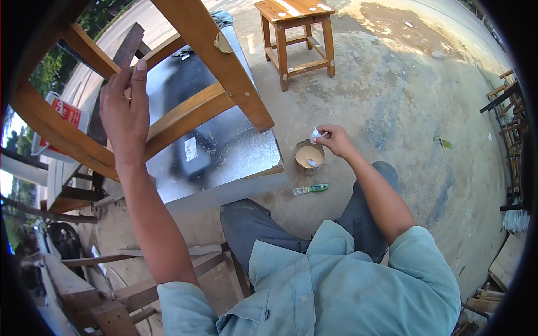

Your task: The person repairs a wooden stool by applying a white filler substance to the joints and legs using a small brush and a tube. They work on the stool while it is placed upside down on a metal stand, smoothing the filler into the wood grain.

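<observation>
Evidently, the patching is standing only part done. A pale, rough-edged patch [222, 43] is sitting on the broad leg of the wooden frame [188, 115] in the upper left of the picture, with smaller pale dots lower on that leg, while long stretches of the wood are showing none. The stool [295, 10] at the top centre is also wearing pale spots and a light streak across its seat. Judging by the bowl [301, 169] near the centre, mixing is going on: tan paste [305, 152] is filling much of it, with something white [311, 163] lying on top, perhaps a blob of glue or a small spoon; the view is too small to settle it.

The left hand [124, 112] is curling its fingers around a rail of the wooden frame, thumb pointing upward. The right hand [334, 140] is pinching a small white bottle [316, 134] between closed fingertips, just over the bowl's edge.

The wooden frame is leaning over a metal-topped table [249, 154], its squared members glowing orange-brown, one lower piece bowing in a curve. The table's sheet is shining, smeared dark and scuffed. Below the bowl, a flat scraper [311, 189] with a green handle is lying on the grey, stained concrete [381, 185]. A white and red bucket [83, 120] is standing at the far left.
</observation>
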{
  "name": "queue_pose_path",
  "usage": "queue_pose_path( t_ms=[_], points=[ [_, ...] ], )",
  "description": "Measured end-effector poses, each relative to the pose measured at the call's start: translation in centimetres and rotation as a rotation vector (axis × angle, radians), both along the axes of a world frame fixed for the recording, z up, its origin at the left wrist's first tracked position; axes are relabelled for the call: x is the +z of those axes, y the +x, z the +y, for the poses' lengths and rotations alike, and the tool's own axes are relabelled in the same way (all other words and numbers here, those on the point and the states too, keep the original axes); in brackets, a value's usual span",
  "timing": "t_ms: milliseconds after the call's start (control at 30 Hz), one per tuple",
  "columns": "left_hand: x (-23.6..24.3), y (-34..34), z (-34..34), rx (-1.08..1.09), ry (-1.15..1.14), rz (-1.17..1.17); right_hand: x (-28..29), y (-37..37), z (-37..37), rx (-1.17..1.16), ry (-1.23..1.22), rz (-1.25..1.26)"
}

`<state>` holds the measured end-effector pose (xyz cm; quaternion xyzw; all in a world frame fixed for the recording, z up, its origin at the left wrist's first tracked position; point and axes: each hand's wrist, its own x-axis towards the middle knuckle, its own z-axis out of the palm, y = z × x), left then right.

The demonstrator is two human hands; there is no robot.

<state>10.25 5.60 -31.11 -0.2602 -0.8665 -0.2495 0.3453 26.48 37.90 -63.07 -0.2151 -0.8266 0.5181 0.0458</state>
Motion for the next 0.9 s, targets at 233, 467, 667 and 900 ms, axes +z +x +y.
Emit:
queue_pose_path(
  t_ms=[233,467,667,900],
  points=[
    [-2.2,-3.3,0.9,-0.049,-0.305,-0.464,-16.2,-4.9,0.2,0.355,0.322,-0.172],
    [-1.9,-2.6,0.6,0.002,-0.318,-0.434,-21.4,-7.7,-2.0,0.551,0.497,-0.316],
    [-1.8,-2.5,1.9,0.012,-0.327,-0.481,-21.4,-5.9,-1.2,0.27,0.567,-0.266],
    [-2.6,-3.2,0.5,-0.063,-0.285,-0.435,-13.8,2.6,-10.8,0.965,0.769,-0.331]
  ],
)
